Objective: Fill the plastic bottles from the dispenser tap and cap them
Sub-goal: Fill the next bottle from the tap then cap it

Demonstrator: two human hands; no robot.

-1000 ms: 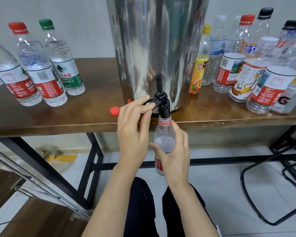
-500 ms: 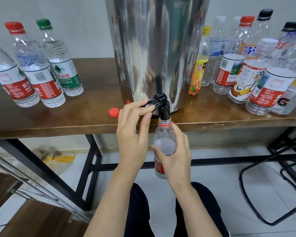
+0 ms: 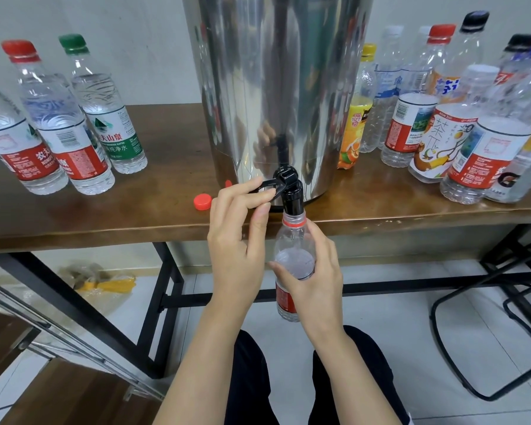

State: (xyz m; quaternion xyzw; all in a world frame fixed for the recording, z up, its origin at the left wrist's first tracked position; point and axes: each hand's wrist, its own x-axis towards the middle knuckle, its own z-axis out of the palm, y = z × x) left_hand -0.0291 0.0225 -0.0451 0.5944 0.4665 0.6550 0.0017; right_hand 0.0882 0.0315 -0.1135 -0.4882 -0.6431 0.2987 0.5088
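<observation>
Both hands are busy: the left hand (image 3: 233,237) pinches the tap lever (image 3: 267,184), and the right hand (image 3: 316,280) grips the bottle (image 3: 292,237) upright, its mouth directly under the spout (image 3: 293,200). A loose red cap (image 3: 202,201) lies on the table (image 3: 105,216), nearer the left hand.

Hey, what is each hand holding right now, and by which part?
The left hand pinches the tap lever; the right hand grips the bottle around its middle, below the shoulder.
</observation>
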